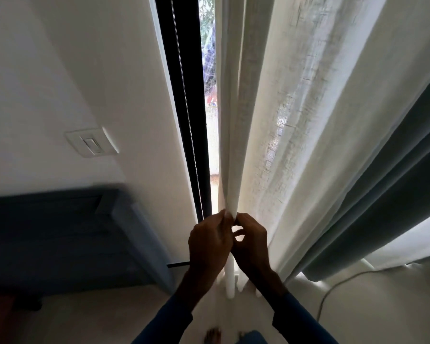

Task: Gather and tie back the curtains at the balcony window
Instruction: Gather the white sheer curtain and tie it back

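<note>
A white sheer curtain (278,125) hangs in front of the balcony window, with its left edge folded into narrow pleats. My left hand (209,242) pinches that folded edge from the left at about waist height. My right hand (252,243) pinches the same fold from the right, fingertips close to those of the left hand. A grey-blue heavy curtain (387,202) hangs to the right, behind the sheer one. A narrow strip of window (210,108) shows between the black frame and the curtain edge.
The black window frame (184,108) runs up the middle left. A wall switch (91,143) sits on the white wall. A dark blue piece of furniture (60,234) stands at the lower left. A cable (333,289) lies on the pale floor at the right.
</note>
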`<action>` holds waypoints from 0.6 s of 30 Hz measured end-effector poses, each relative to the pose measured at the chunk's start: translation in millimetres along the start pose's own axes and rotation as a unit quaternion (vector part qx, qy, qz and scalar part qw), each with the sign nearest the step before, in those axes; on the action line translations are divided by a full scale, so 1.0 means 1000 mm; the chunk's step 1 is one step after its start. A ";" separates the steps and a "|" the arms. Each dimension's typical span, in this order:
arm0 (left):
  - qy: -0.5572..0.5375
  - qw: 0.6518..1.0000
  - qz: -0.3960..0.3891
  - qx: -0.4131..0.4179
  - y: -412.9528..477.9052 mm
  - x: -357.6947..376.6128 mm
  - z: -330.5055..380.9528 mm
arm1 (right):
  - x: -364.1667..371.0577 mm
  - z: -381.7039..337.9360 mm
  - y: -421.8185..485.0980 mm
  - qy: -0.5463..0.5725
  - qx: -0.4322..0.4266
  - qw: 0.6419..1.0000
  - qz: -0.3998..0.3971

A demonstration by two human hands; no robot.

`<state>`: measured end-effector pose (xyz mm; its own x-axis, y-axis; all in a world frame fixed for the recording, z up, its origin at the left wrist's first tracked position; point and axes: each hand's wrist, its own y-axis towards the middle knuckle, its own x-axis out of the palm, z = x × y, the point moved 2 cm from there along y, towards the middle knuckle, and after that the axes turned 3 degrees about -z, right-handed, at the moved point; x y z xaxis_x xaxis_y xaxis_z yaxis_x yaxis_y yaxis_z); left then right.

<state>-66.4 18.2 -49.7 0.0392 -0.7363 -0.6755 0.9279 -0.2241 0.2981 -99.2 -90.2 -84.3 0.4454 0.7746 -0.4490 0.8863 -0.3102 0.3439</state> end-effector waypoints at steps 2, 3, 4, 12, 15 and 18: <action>-0.021 1.000 -0.001 -0.004 0.000 0.000 0.009 | 0.000 -0.001 0.002 0.028 0.016 0.999 -0.006; -0.019 1.000 -0.003 -0.003 0.001 -0.001 0.011 | -0.002 -0.001 0.003 0.044 0.025 0.999 -0.007; -0.007 1.000 -0.004 0.002 0.002 -0.001 0.011 | -0.006 -0.001 0.004 0.059 0.032 0.998 -0.009; 0.097 0.995 0.033 -0.015 0.020 -0.002 -0.002 | -0.059 0.020 0.000 0.008 0.094 0.986 0.138; 0.119 0.992 0.043 -0.001 0.020 -0.007 -0.008 | -0.086 0.037 -0.001 -0.036 0.154 0.960 0.233; 0.133 0.989 0.058 0.010 0.020 -0.015 -0.005 | -0.084 0.046 0.012 -0.066 0.159 0.966 0.192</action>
<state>-47.0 27.8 -37.4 0.2441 -0.5643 -0.7887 0.9041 -0.1617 0.3955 -119.7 -184.2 -80.0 0.7426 0.4986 -0.4473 0.6375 -0.7309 0.2438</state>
